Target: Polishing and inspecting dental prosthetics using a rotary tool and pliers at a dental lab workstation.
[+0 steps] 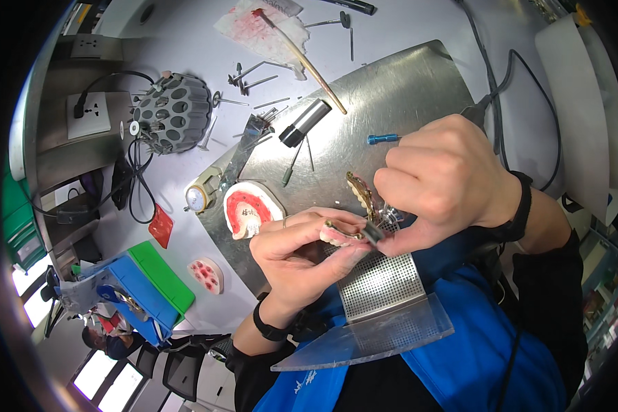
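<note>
My left hand [292,255] is closed round a denture [338,235] with pink gum, pale teeth and a gold-coloured metal edge. Closed round a rotary handpiece [476,112], my right hand [441,180] hides most of it; its dark rear end and cord show behind the knuckles. A grey grinding wheel [373,233] at the right fingertips sits against or very close to the denture. Just beyond, a second denture piece [361,192] with teeth on gold-coloured metal rests by the perforated metal support [384,285]. Left of my hands lies a plaster model [275,206] with a red arch.
Under the work lies a metal plate [408,89] bearing a black cylinder [305,123] and loose burs. A brush [305,62] lies across its far edge. Further left are a round grey bur holder [175,113], a dial gauge [196,199] and a blue-green box [144,288].
</note>
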Tool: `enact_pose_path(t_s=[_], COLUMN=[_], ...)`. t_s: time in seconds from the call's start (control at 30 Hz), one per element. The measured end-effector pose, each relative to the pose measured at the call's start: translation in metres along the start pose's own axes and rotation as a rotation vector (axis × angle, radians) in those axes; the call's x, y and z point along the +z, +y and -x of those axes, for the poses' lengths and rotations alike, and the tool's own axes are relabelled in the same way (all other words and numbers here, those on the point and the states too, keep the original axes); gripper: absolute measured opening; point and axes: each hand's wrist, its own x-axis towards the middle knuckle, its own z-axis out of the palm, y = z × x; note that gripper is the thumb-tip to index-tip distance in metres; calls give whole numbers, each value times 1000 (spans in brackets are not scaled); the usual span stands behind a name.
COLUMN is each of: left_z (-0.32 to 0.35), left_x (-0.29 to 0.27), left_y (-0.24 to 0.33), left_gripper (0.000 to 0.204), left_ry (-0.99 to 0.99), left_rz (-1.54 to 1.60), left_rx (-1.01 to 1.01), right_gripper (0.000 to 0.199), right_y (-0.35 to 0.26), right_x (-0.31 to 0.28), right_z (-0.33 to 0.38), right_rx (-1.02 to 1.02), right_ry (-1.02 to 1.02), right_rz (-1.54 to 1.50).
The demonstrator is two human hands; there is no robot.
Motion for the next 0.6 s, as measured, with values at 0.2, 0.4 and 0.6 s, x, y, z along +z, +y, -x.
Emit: enact_pose_path(t_s=[0.2,0.4,0.6], left_z=[2,6,6], left_x=[6,8,11], left_y=[2,5,4], left_gripper=[19,20,17], left_ry=[-8,53,69], left_rz=[-54,-100,-138], left_rx=[84,-24,-2], right_gripper=[52,54,55], right_y=[-1,-1,-1], right_x=[4,4,4], right_z=[0,0,0], right_rx=[12,36,27], right_ry=[11,17,38], right_rz=[-7,4,13])
